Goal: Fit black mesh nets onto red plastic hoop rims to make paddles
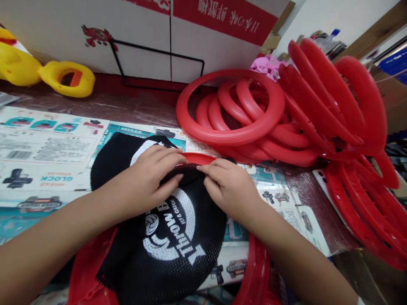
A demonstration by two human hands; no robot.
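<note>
A black mesh cloth [203,228] with white printed lettering lies over a red plastic ring [254,271], whose sides show at the bottom of the view. My left hand [159,178] pinches the cloth's far edge between thumb and fingers. Close beside it on the right, my right hand [230,184] grips the same edge with thumb and index finger. A strip of the red ring's rim shows just beyond the fingertips. Part of the cloth is folded out to the left, under and past my left hand.
Several red rings [229,135] are heaped at the back right, with red curved ring parts [337,97] stacked beyond. Yellow plastic toys [68,78] stand at back left. A white and red carton [140,29] and a black wire frame [146,47] are behind. Printed cardboard [47,156] covers the table.
</note>
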